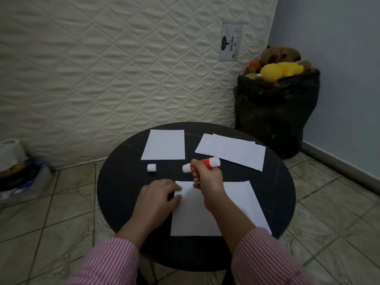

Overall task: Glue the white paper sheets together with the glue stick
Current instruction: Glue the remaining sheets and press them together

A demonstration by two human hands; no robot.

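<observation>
A white paper sheet (236, 204) lies at the near side of the round black table (119, 182). My left hand (158, 196) rests flat on its left edge, fingers spread. My right hand (207, 177) holds a red and white glue stick (202, 164) sideways above the sheet's far edge. The stick's white cap (151, 167) stands apart on the table to the left. One more white sheet (164, 144) lies at the far side, and a small stack of sheets (230, 151) lies at the far right.
An upright quilted mattress (102, 68) stands behind the table. A black bag of plush toys (275, 112) sits at the back right by the blue wall. A tissue roll (10, 151) and a clear box (24, 182) are on the tiled floor at left.
</observation>
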